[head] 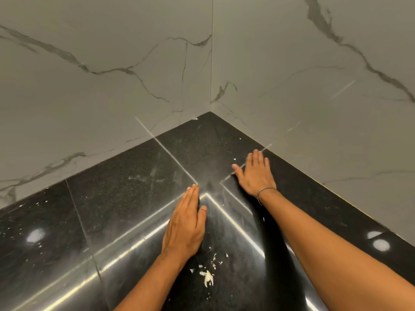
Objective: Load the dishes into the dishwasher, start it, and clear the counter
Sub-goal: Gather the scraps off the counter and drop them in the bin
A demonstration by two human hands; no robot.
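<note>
No dishes in view — clearing stage, probably. Flat and empty, the left hand (186, 223) and right hand (256, 173) lay on the black surface (125, 189) near the wall corner (211, 95); pale scraps (207, 277) farther out — uncleared.

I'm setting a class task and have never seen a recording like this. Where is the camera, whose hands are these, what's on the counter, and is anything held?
This is one picture, from a wide-angle camera on a person's head, looking down. There is no machine: both bare arms are the wearer's. The left hand and right hand rest, fingers straight, on a shiny black counter in a corner of marble-patterned walls, holding nothing. A thin bracelet circles the right wrist. Some white scraps lie near the left wrist. No dishes show.
</note>
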